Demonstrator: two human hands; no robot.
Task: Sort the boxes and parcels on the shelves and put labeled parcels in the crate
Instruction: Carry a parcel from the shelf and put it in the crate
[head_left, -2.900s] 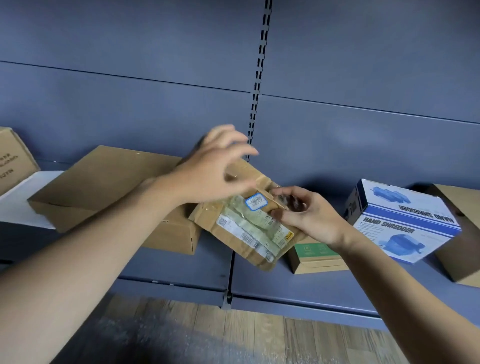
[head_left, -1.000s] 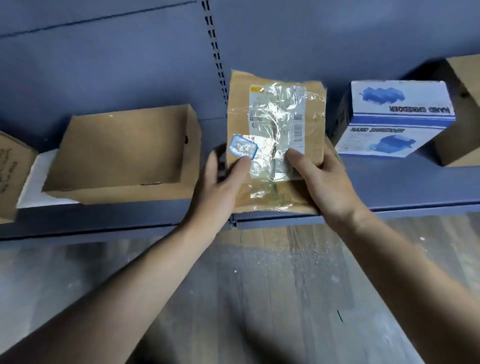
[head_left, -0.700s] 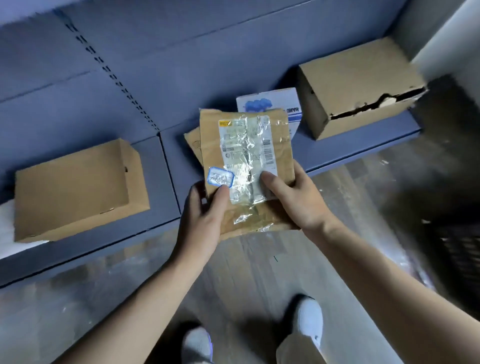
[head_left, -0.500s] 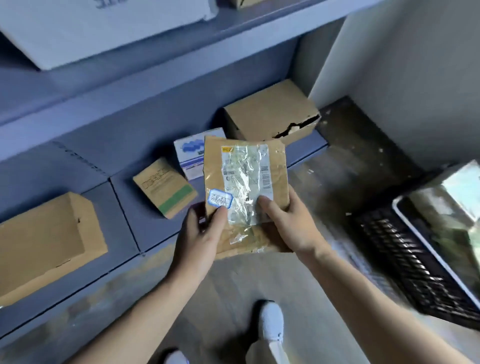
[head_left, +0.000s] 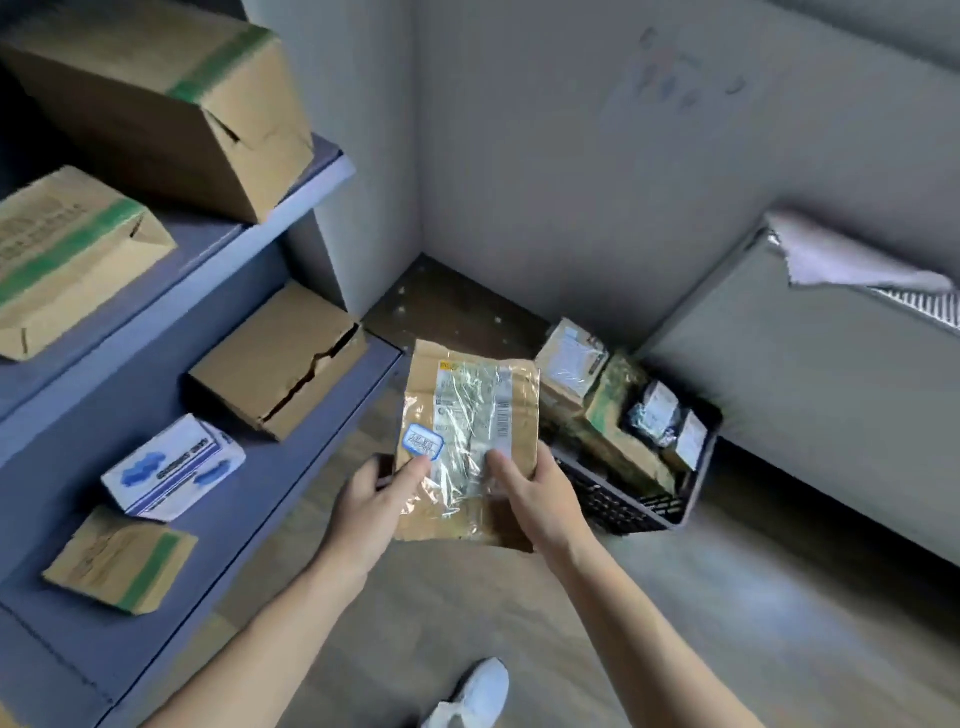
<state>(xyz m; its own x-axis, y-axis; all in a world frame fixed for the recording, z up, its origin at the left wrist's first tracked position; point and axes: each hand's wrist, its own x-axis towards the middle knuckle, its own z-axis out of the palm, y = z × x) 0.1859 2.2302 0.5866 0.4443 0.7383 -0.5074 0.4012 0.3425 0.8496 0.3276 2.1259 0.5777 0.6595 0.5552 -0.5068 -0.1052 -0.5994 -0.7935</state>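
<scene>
I hold a flat brown parcel (head_left: 470, 410) upright in front of me, clear of the shelf. It carries a taped shipping label and a small blue-edged sticker. My left hand (head_left: 376, 501) grips its lower left edge, thumb pressed just under the sticker. My right hand (head_left: 535, 493) grips the lower right edge, thumb on the taped label. Just right of and behind the parcel, a black mesh crate (head_left: 623, 504) stands on the floor with several labeled parcels in it.
The blue-grey shelving (head_left: 291, 467) at left holds a torn cardboard box (head_left: 280, 364), a white and blue box (head_left: 171, 467) and a small green-striped box (head_left: 119, 561); larger cartons sit on the upper shelf. A grey cabinet (head_left: 805, 374) stands behind the crate. My shoe (head_left: 478, 691) shows below.
Both hands lifted the parcel off the shelf. My view has swung right with it, bringing the crate on the floor into sight. The grip of both hands is unchanged.
</scene>
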